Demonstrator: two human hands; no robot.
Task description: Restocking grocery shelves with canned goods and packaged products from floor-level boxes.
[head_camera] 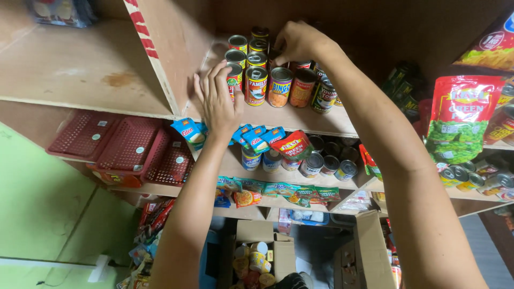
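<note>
Reaching: right hand [297,42] fingers closed on a can [274,55] deep on the shelf [300,122].
Left hand [218,101]: open, steadying cans [235,77] by the shelf's left corner.
Risk: front-edge tins [280,86] likely topple if elbowed.

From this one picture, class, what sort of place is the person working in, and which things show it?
Probably a small grocery shop or its stockroom. Wooden shelves hold rows of tin cans, snack pouches hang beside them, and an open cardboard box of goods sits below. Both hands reach among the cans.
</note>
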